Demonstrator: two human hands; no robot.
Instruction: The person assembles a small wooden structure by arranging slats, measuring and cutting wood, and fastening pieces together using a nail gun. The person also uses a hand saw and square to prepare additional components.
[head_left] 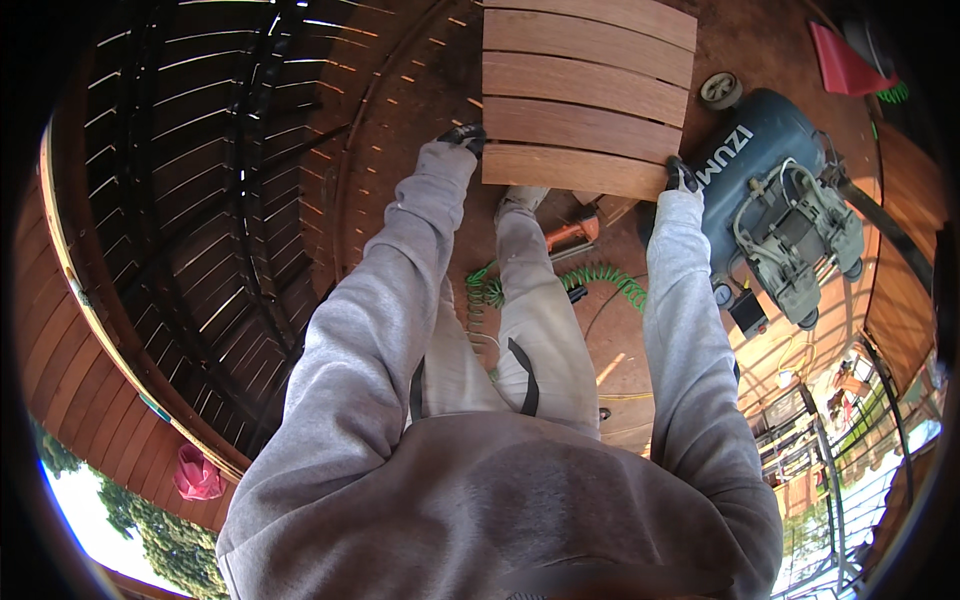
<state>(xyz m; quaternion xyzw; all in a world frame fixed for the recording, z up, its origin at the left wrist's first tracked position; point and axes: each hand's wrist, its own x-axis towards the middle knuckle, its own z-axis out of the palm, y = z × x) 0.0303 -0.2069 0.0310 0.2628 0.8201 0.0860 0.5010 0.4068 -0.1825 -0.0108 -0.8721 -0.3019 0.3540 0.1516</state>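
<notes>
I hold one slatted panel of reddish-brown wooden boards (585,95) out in front of me, and I count five flat, smooth, slightly curved slats in it, laid side by side with thin dark gaps between them. My left hand (463,137), in a dark glove, grips the panel's near left corner, fingers closed on the edge of the nearest slat. My right hand (681,176), gloved the same way, is clamped on the near right corner. Both grey fleece sleeves run up to the panel from below.

Just right of the panel sits one blue-grey metal air compressor (775,200), a rounded tank with pale ribbed cylinders on top and one small light wheel at its far end. Below the panel's near edge, on the rust-brown floor, lies one orange nail gun (570,236), and just below that one green coiled plastic hose (600,282), springy and looped. Well left of the panel runs a curved wall of dark wooden slats (200,220), many narrow strips with light showing through. Far right of the panel, above the compressor, lies one red flat sheet (840,62).
</notes>
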